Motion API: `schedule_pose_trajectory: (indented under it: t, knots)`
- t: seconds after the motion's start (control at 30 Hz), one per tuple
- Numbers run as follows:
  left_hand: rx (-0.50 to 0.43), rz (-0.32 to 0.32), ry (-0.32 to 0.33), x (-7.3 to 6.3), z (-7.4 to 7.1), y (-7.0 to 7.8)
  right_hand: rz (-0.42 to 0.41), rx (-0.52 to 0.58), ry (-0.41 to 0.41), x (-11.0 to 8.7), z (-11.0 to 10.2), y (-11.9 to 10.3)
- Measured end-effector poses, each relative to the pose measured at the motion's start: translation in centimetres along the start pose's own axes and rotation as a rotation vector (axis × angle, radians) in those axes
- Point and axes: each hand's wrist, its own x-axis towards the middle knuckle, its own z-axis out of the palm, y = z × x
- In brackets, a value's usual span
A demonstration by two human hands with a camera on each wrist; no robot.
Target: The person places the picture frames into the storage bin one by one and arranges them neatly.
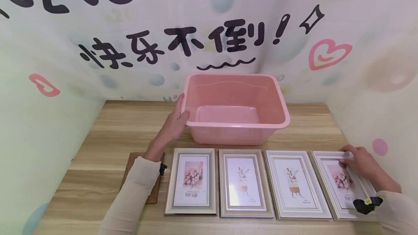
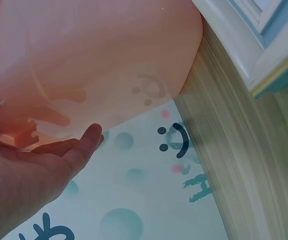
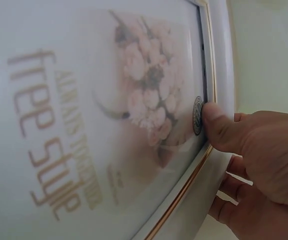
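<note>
At the left rim of a pink plastic tub (image 1: 228, 135), my left hand (image 1: 174, 120) holds on, thumb on the rim and fingers along the outside. The left wrist view has that hand (image 2: 43, 170) against the tub's pale pink wall (image 2: 113, 55). My right hand (image 1: 362, 164) grips the upper right edge of the rightmost picture frame (image 1: 337, 182), a white one with a flower bouquet print. Up close in the right wrist view, the thumb of the right hand (image 3: 264, 160) presses the front border while its fingers go behind the frame (image 3: 219, 50).
Left of that frame lie a white frame (image 1: 294, 182), a champagne-coloured frame (image 1: 243, 182) and a silvery frame (image 1: 192, 180), side by side. A brown wooden piece (image 1: 156, 188) is partly under my left forearm. A printed wall sheet (image 1: 156, 93) rises behind the wooden table (image 1: 98, 148).
</note>
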Motion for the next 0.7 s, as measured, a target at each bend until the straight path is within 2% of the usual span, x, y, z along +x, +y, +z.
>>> schedule_pose_trajectory:
  t: [0.3, 0.43, 0.5, 0.7]
  knots:
    - [-0.003, 0.015, 0.004, 0.0, 0.0, 0.1, 0.054, -0.006, -0.075, -0.3, -0.8, -0.3]
    - [-0.012, 0.018, -0.002, 0.0, 0.1, 0.2, 0.084, 0.002, -0.076, -0.8, -1.7, -0.5]
    - [-0.018, 0.02, -0.009, 0.0, 0.1, 0.2, 0.086, 0.01, -0.041, -1.1, -2.3, -0.7]
    - [0.006, 0.007, 0.007, 0.1, 0.1, 0.1, 0.023, 0.045, 0.131, -1.4, -4.0, -1.6]
